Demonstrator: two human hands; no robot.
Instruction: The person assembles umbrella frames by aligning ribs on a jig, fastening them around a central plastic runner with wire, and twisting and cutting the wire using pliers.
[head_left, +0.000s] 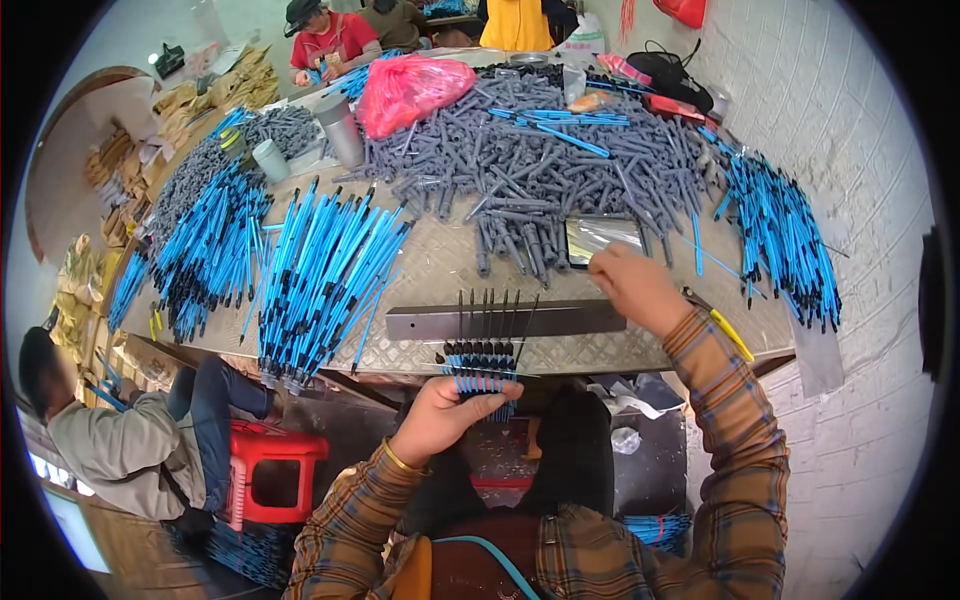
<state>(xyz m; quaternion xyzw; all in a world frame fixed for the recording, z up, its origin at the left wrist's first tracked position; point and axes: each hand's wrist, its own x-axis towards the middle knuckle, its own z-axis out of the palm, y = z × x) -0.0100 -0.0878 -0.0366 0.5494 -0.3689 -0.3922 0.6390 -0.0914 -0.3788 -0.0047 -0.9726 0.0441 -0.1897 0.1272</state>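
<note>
My left hand [445, 415] is closed around a row of thin blue rods [482, 385] with black collars and slender dark tips. It holds them side by side at the near table edge, and their tips reach up across a grey metal bar [420, 323]. To the right, my right hand [640, 290] hovers by the lower right corner of a phone [603, 238] in a dark frame. Its fingers are bent together; whether something small is between them is hidden. Pliers with yellow handles [733, 335] lie beside my right wrist.
Grey plastic tubes [540, 165] form a big heap behind the phone. Bundles of blue rods [325, 270] lie at the left, with another pile [785, 235] at the right. A pink bag [410, 92] and a grey cup [340, 130] stand farther back. Co-workers sit left and across.
</note>
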